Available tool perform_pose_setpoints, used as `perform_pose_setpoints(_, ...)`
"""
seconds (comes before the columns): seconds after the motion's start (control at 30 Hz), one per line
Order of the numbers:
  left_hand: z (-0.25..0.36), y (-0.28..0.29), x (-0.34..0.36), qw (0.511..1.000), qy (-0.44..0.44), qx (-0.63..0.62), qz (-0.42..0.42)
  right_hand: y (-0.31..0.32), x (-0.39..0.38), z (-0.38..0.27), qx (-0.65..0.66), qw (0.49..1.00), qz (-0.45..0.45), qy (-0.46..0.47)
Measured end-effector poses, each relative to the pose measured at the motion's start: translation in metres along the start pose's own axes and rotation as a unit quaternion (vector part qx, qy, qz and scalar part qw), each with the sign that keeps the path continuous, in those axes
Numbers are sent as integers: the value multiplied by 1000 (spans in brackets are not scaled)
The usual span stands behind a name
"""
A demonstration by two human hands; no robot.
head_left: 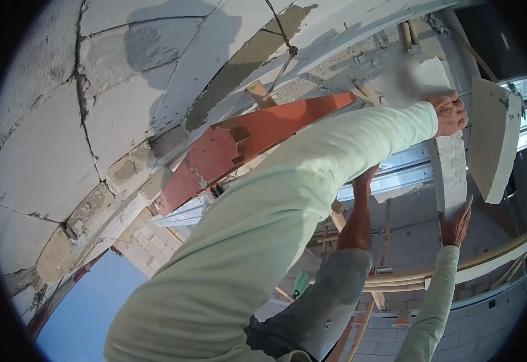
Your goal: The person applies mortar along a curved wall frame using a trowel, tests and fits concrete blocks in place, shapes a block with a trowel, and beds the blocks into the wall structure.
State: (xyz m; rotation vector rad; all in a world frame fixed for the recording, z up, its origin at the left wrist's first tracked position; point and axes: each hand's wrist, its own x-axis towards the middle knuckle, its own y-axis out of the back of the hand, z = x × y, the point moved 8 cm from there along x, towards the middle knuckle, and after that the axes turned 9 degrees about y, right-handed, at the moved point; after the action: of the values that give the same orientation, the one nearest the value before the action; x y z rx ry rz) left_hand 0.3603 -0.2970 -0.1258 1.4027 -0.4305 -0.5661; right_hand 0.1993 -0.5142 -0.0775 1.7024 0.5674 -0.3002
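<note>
"One long pale block [448, 163] stands out at the right of the view. Who has it?"

"A person in light green sleeves, with a hand at either end. The left hand [450, 114] is at the upper part, its fingers bent over the block's edge and closed on it."

"And the other?"

"The right hand [454, 227] is at the lower end, touching it, fingers extended along the edge. Part of that hand is hidden, so I can't tell whether it pinches the block or only steadies it."

"What lies close by?"

"Just right of the block is a second, broader white slab [491, 139], tilted, with neither hand on it. Shiny metal strips [405, 172] run behind the block."

"And farther left?"

"A flat red piece [263, 130], tapering to one end, slants beyond the left forearm. Beyond it, a wall [40, 157] of large pale blocks fills the left side, its joints dark and ragged, with a shadow across the upper part. Low on that side shows a patch of blue sky [88, 301]."

"Anything below the hands?"

"Wooden poles [396, 282], and a grey block wall [474, 326] past them."
</note>
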Motion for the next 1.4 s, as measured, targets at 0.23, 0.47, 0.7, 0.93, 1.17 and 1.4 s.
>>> perform_pose_setpoints(0.23, -2, 34, -20, 996, -79, 37, -8, -5, -1, 5, -21, 999, 2, -28)
perform_pose_setpoints(0.47, -54, 84, -100, 998, -53, -10, -27, 34, 6, -53, -41, 998, -30, 44)
perform_pose_setpoints(0.7, -110, 192, -185, 997, 56, 15, 58, 122, 26, -148, -107, 979, -9, 173)
perform_pose_setpoints(0.93, -166, 253, -291, 978, 196, 26, 73, 186, 67, -258, -174, 938, -4, 301)
perform_pose_setpoints(1.17, -209, 275, -394, 932, 338, 44, 125, 203, 121, -393, -204, 857, 5, 473)
perform_pose_setpoints(1.4, -239, 254, -518, 886, 443, 16, 137, 165, 127, -529, -247, 777, 3, 579)
